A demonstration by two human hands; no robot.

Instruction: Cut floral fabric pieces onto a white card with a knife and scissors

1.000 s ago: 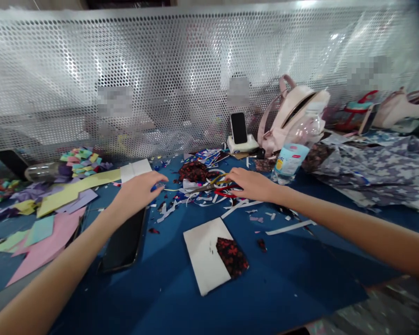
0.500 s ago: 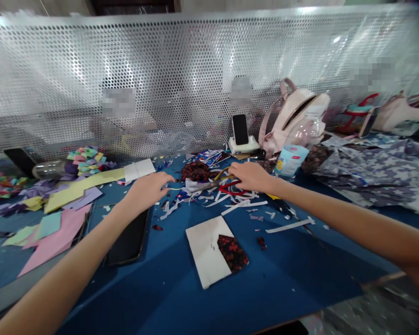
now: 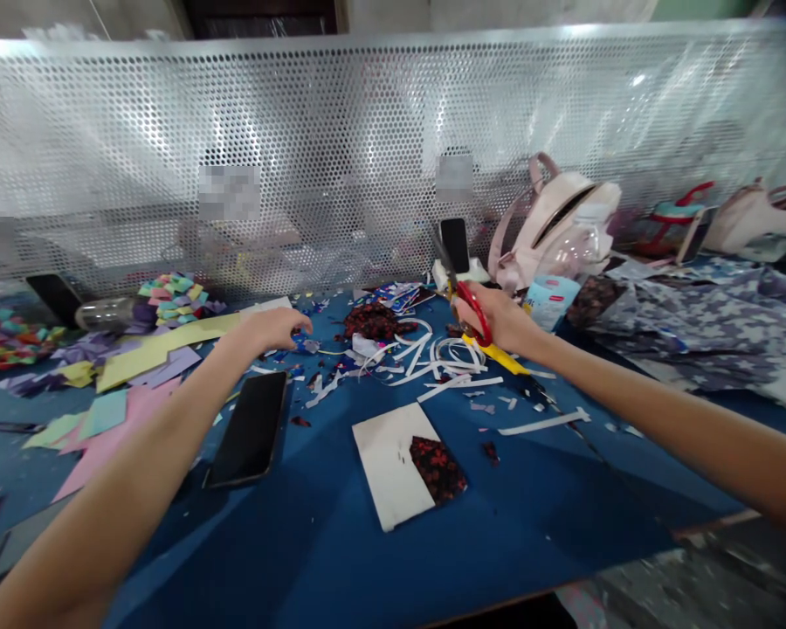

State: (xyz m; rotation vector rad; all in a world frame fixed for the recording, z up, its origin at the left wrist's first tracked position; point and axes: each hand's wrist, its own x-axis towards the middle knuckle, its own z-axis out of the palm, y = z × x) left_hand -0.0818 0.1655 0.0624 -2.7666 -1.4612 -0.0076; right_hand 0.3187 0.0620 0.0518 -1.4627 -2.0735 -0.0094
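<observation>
My right hand (image 3: 491,316) grips a pair of scissors (image 3: 475,313) by their red handles, with the blades pointing up and away from me. Under that hand lies a yellow-handled tool (image 3: 503,356) among curled white paper strips (image 3: 425,354). Over the scraps at left, my left hand (image 3: 276,329) hovers with bent fingers, thumb and forefinger a little apart; no held thing shows between them. A dark red-patterned heap of scraps (image 3: 372,321) sits between the hands. Nearer me lies a white card (image 3: 389,467) with a dark floral piece (image 3: 437,470) on its right side.
A black phone (image 3: 249,428) lies below my left hand. Coloured papers (image 3: 170,348) spread at left. A second phone (image 3: 455,245) stands upright at the back, beside a pale backpack (image 3: 550,218) and a plastic bottle (image 3: 554,297). A perforated metal panel (image 3: 341,157) borders the table (image 3: 288,550).
My right hand has lifted the scissors off the scraps and turned their blades upward. My left hand has drawn back slightly to the left, its fingers more curled.
</observation>
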